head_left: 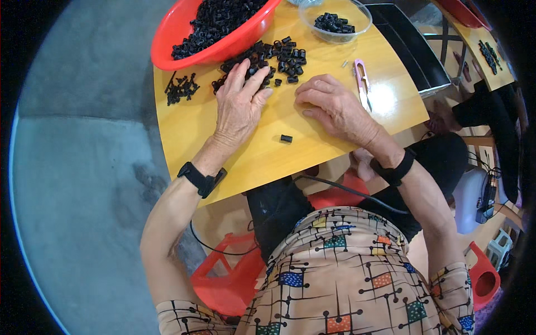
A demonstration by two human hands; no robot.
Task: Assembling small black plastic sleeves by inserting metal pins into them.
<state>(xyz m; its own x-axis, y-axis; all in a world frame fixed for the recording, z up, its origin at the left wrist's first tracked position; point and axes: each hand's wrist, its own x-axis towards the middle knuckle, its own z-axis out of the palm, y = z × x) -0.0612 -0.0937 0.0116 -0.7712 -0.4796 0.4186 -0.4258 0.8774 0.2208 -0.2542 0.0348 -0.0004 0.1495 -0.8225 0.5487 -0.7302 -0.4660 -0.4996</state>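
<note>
Black cylindrical plastic pieces lie in a loose heap on the yellow table. My left hand rests at the heap's near left side, its fingers stretched out and slightly spread over the pieces. To the right of the heap is my right hand, with fingers curled in toward the thumb, low over the tabletop; whatever they may hold is hidden. One single black cylinder lies apart, nearer to me, between my two forearms. Thin black offcuts form a small pile left of my left hand.
A red basin full of black pieces stands at the far left. Behind my right hand are a clear bowl holding more pieces and pink-handled thread snips. A black tray sits beyond the table's right edge, near another person's legs.
</note>
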